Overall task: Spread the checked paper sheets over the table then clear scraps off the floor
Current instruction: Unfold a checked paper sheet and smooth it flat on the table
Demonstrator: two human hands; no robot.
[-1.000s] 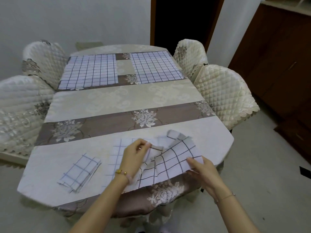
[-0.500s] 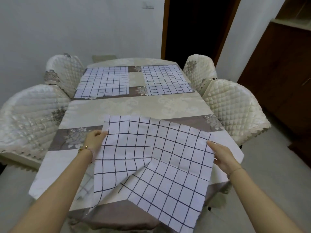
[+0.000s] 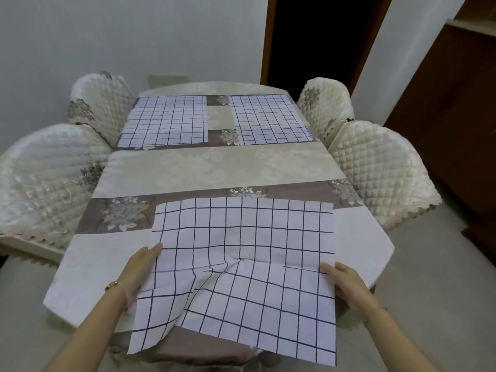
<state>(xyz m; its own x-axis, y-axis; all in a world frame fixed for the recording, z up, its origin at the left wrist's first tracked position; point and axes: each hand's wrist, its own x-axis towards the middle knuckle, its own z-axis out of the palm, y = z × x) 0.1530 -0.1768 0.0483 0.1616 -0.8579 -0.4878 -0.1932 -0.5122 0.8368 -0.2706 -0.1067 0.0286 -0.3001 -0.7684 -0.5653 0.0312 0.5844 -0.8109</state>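
Three checked sheets are in view: the far left sheet (image 3: 166, 119) and the far right sheet (image 3: 268, 118) lie flat well beyond your fingertips, and the third sheet (image 3: 241, 251) stretches between your hands. Your left hand (image 3: 139, 269) holds its left edge and your right hand (image 3: 346, 283) its right edge. The fingers (image 3: 154, 251) of both lie long and close together along the paper, while the thumbs are hidden under it, so the pinch itself can't be seen. The half of the sheet beyond your fingertips already rests on the table (image 3: 214, 167). The half nearer your wrists overhangs the near edge, and a ridge rises from the middle toward your left wrist. To lay it well, I'd judge you need to carry both edges forward together until the near border sits on the cloth. Draw your hands gently apart to pull that ridge flat, and line the side edges up with the far right sheet ahead of your right fingertips. Let go only once it lies flat, since light paper slides easily on cloth. There's no brand, label or writing to read anywhere, only the dark grid on the paper and the flower print on the tablecloth.
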